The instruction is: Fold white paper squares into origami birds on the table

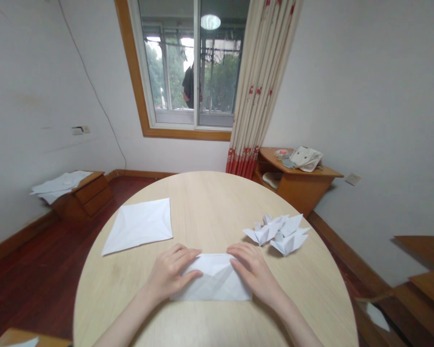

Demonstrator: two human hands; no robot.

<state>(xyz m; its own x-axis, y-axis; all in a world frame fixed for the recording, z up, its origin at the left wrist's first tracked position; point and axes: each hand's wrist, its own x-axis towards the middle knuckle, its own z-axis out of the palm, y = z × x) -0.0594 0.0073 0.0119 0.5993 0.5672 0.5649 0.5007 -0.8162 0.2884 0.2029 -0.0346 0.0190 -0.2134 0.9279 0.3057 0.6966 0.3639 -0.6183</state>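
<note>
A white folded sheet of paper (217, 279) lies in front of me near the table's near side, its long fold lines faintly showing. My left hand (173, 270) holds its left part, fingertips at the far edge and thumb on top. Opposite it, my right hand (253, 270) holds the right part in the same way, fingers along the far right corner. Undersides of both hands are hidden. Beyond my left hand rests a stack of white paper (141, 225). Several folded paper shapes (280, 233) with pointed tips sit in a heap beyond my right hand.
Everything sits on a round light wooden table (210, 193). Behind it are a window (195, 72) and a curtain (262, 86). A low cabinet with papers (79, 190) stands at left, a corner cabinet (304, 185) at right. Wooden steplike edges (427, 250) show at far right.
</note>
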